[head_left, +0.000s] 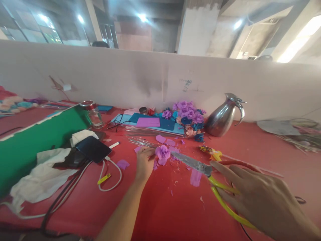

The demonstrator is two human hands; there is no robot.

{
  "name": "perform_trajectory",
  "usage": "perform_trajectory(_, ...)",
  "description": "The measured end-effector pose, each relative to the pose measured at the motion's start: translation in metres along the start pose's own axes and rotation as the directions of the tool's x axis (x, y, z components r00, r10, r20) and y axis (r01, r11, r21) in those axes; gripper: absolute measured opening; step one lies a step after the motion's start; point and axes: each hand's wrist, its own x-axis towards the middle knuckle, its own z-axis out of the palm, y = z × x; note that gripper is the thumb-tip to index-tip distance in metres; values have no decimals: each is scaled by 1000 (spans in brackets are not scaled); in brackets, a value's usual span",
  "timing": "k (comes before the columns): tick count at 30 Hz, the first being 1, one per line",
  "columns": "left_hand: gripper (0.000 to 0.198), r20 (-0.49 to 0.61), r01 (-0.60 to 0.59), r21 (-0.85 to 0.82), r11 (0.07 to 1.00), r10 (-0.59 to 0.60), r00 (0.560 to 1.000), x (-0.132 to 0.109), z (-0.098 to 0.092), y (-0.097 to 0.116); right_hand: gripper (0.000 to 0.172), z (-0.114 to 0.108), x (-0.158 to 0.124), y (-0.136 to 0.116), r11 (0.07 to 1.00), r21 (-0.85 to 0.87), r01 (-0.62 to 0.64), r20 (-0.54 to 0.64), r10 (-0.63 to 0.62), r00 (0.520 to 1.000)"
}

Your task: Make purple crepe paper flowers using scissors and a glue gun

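Purple paper flower pinched in left hand, over red bench, well in from near edge. Right hand grips scissors, tip close by petals, contact unclear. Best: light left pinch, no crushed petals; steady scissors, point controlled.

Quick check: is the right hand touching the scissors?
Touching. The head view shows the right hand gripping the scissors by the handles, with no gap between hand and handles.
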Motion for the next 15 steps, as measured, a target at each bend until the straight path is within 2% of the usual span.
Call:
perform_trajectory(4,25,3,19,-2,1000,-19,1000,0,0,0,33,-3,1,2,994,-91,54,34,-51,998)
perform_trajectory(11,26,-8,25,-28,999,-25,1000,0,1,0,35,-3,5,6,981,-110,158,39,-155,987)
perform_trajectory(15,26,8,29,-22,999,-29,1000,0,1,-1,36,-3,5,7,982,-105,156,42,-152,987)
